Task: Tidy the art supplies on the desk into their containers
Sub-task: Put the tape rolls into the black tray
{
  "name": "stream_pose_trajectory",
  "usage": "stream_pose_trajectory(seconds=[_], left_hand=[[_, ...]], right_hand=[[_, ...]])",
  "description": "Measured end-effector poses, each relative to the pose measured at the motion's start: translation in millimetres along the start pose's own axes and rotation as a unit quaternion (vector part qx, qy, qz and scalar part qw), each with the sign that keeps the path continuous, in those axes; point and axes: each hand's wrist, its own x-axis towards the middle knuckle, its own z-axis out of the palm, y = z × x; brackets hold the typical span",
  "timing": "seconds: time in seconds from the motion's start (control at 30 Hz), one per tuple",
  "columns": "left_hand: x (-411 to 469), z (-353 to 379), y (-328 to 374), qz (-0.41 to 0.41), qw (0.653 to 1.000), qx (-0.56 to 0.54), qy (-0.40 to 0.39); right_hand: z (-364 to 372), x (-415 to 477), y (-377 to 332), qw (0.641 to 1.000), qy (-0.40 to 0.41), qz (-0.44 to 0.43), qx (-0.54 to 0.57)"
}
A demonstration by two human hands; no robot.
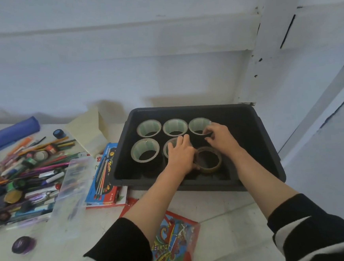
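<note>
- Tape rolls (175,127) stand in a black bin (185,107) on the desk (59,256), holes upward, so each one's axis runs vertical.
- Left hand (181,152): its fingers (183,139) curl over a pale roll (167,150) directly beneath them and seem to grasp it from above.
- Right hand (222,138): its bent fingers (208,130) touch the near rim of the far roll (197,124); whether they pinch it I cannot tell.
- A brown roll (211,169) lies between the two hands, just behind both sets of fingers toward the person, with the left thumb beside its rim. Either hand could reach it, though the left looks slightly nearer.
- Three more pale rolls stand left of the left fingers, two in the far row and one in the near row.
- Materials: the pale rolls are glossy and translucent with greenish cores; the brown one is amber and wider across. All are rigid rings, likely easy to slide on the bin's smooth floor.
- My judgement: the rolls are being lined up in rows, and the brown one likely needs nudging into the near row.
- Well left of the fingers, a heap of pens (35,161) waits on the desk.
</note>
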Motion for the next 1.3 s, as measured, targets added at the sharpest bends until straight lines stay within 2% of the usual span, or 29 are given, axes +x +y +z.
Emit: stream_pose_trajectory(seconds=[0.17, 0.33, 0.47, 0.6, 0.7, 0.8, 0.9, 0.93, 1.03, 1.1, 1.17, 1.23, 1.3], left_hand=[[-0.7, -0.4, 0.2, 0.0, 1.0, 0.009, 0.007], [2.1, -1.4, 0.2, -0.035, 0.999, 0.022, 0.014], [2.0, -1.1, -3.6, -0.019, 1.0, 0.005, 0.01], [0.2, -0.5, -6.1, -0.01, 1.0, -0.019, 0.011], [-2.7, -0.3, -7.6, -0.014, 0.995, -0.092, 0.021], [-1.6, -3.5, -17.1, -0.035, 0.975, -0.213, 0.053], [-5.0, -12.1, -27.9, -0.032, 0.921, -0.372, 0.108], [-10.1, -18.4, -32.0, -0.021, 0.906, -0.405, 0.125], [-37.3, -38.8, -54.9, 0.012, 0.888, -0.417, 0.194], [-64.6, -44.9, -83.5, -0.022, 0.874, -0.414, 0.252], [-95.0, -43.3, -113.5, -0.094, 0.853, -0.406, 0.315], [-128.5, -32.0, -144.2, -0.193, 0.827, -0.377, 0.37], [-160.1, -15.2, -173.2, -0.288, 0.817, -0.322, 0.383]], right_hand=[[3.6, -0.3, -2.7, 0.999, 0.034, 0.006, -0.004], [1.0, 3.1, 2.3, 0.999, 0.006, 0.032, 0.018], [-2.5, 2.2, 1.4, 1.0, -0.001, 0.006, 0.014], [-3.8, -0.4, -2.9, 0.999, 0.028, -0.006, 0.042], [-1.9, -0.1, -7.3, 0.998, 0.048, -0.016, 0.028], [-2.5, -1.1, -10.2, 0.997, 0.073, -0.021, 0.01], [-5.9, -4.5, -14.6, 0.996, 0.086, -0.032, 0.001], [-7.1, -5.6, -17.2, 0.995, 0.089, -0.036, -0.002], [-12.4, -7.2, -30.4, 0.997, 0.068, -0.034, -0.004], [-15.6, -7.4, -44.8, 0.999, 0.006, -0.035, -0.003], [-18.2, -9.7, -61.3, 0.998, -0.048, -0.046, -0.01], [-13.7, -15.6, -85.0, 0.996, -0.052, -0.074, 0.01], [0.3, -25.1, -113.6, 0.991, -0.029, -0.119, 0.054]])
